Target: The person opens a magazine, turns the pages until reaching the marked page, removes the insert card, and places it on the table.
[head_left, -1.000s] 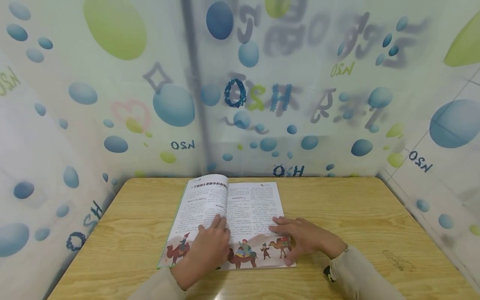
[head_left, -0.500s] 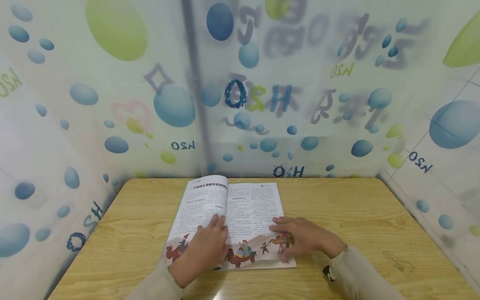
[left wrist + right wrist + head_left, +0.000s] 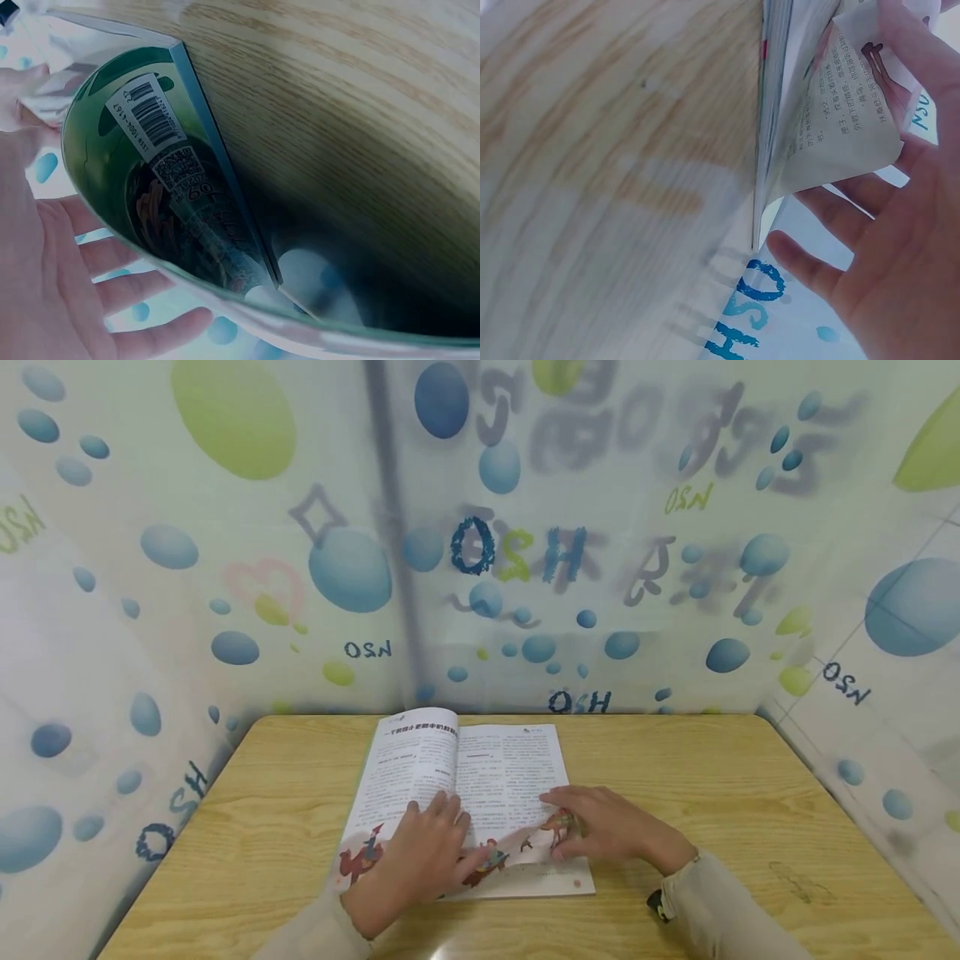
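An open magazine (image 3: pixel 416 760) lies on the wooden table, with columns of text above painted camels. My left hand (image 3: pixel 420 852) rests on its left page near the fold, fingers extended and thumb reaching toward the right page. The left wrist view shows the curved green back cover (image 3: pixel 105 142) with a barcode, beside the extended fingers of that hand. At the lower right corner my right hand (image 3: pixel 618 831) pinches the page (image 3: pixel 847 120), thumb on one face and fingers behind it. The page's lower edge is lifted and bent, exposing a strip of the page beneath (image 3: pixel 555 881).
The wooden table (image 3: pixel 712 768) extends on both sides of the magazine. A pale curtain (image 3: pixel 637 577) printed with blue and green ovals and mirrored lettering stands behind the table and along its sides. A small black object (image 3: pixel 657 906) shows at the right sleeve cuff.
The right page's lower corner has risen and bent up toward the left, uncovering the page beneath. My right hand has shifted slightly up with it. The left thumb has spread out to the right.
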### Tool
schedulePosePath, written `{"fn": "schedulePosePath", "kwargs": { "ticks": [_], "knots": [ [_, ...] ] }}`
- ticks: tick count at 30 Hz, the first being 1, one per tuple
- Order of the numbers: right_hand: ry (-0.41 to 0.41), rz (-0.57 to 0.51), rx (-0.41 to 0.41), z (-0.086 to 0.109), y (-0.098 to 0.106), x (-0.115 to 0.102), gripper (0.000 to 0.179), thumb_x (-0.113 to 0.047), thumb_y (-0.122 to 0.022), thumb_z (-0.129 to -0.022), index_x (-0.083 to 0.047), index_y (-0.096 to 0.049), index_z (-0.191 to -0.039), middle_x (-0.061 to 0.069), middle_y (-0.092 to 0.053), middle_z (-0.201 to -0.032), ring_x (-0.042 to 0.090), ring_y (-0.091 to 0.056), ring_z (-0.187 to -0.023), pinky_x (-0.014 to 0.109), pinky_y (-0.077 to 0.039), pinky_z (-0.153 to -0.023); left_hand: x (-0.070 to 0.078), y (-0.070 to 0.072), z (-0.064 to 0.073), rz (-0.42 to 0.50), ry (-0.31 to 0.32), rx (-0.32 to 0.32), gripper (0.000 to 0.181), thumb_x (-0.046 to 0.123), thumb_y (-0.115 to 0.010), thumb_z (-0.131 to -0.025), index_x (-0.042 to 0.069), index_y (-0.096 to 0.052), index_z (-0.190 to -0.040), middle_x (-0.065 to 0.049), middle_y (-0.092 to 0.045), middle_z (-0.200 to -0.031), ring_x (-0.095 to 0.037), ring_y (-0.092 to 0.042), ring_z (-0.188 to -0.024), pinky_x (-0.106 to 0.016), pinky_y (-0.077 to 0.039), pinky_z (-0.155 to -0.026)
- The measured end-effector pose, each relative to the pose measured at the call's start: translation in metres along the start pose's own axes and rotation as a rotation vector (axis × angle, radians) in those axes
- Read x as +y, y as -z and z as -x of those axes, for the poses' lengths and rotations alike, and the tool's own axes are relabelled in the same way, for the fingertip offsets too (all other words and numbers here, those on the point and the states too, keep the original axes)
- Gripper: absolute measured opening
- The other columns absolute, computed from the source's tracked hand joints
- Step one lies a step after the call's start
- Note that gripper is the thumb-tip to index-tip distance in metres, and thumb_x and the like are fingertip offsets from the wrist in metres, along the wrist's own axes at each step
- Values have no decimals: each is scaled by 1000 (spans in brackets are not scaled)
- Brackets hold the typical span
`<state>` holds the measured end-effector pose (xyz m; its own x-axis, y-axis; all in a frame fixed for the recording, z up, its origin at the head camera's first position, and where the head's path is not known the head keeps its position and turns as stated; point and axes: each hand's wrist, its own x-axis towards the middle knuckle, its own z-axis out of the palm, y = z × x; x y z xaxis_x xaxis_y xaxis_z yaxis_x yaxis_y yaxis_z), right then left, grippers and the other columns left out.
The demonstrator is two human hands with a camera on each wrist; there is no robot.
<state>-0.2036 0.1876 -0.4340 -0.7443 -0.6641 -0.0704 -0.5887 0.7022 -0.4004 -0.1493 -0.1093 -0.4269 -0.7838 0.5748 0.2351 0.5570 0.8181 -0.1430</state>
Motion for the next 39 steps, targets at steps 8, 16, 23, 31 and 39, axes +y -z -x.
{"fn": "schedulePosePath", "kwargs": {
  "ticks": [8, 16, 23, 31, 39],
  "knots": [
    [20, 6, 40, 2, 4, -2, 85, -74, -57, -84, -14, -52, -145, 5, -52, -146, 28, -48, -135, 54, -39, -108, 6, 2, -1, -34, -7, -34, 88, 87, -38, -81, 6, -70, -94, -6, -63, -90, -23, -57, -87, -50, -51, -74],
    [45, -12, 66, 2, 8, -2, 85, -70, -60, -84, -13, -49, -147, 5, -52, -146, 28, -49, -134, 52, -40, -108, 5, 1, -1, -110, -43, -47, 84, 84, -51, -78, 5, -69, -100, -9, -65, -96, -27, -61, -94, -52, -52, -76],
    [76, -33, 80, 7, 11, -2, 80, -62, -62, -89, -9, -47, -147, 10, -52, -146, 33, -49, -133, 57, -40, -106, 3, -2, -1, -185, -69, 30, 74, 75, -57, -80, 7, -68, -108, -9, -66, -98, -27, -62, -93, -49, -54, -73],
    [71, -62, 72, 10, 13, 1, 79, -58, -64, -90, -11, -44, -150, 8, -50, -148, 31, -48, -135, 55, -40, -107, 1, 1, -4, -146, -107, 19, 88, 68, -61, -83, 15, -43, -150, -13, -49, -147, -31, -52, -129, -54, -52, -88],
    [16, -97, 58, 11, 15, 2, 73, -56, -57, -95, -11, -43, -151, 9, -47, -150, 34, -44, -137, 57, -38, -108, 0, 1, -5, -141, -229, 156, 98, 57, -74, -80, 20, -27, -157, -13, -27, -162, -28, -40, -141, -54, -46, -100]
  ]
}}
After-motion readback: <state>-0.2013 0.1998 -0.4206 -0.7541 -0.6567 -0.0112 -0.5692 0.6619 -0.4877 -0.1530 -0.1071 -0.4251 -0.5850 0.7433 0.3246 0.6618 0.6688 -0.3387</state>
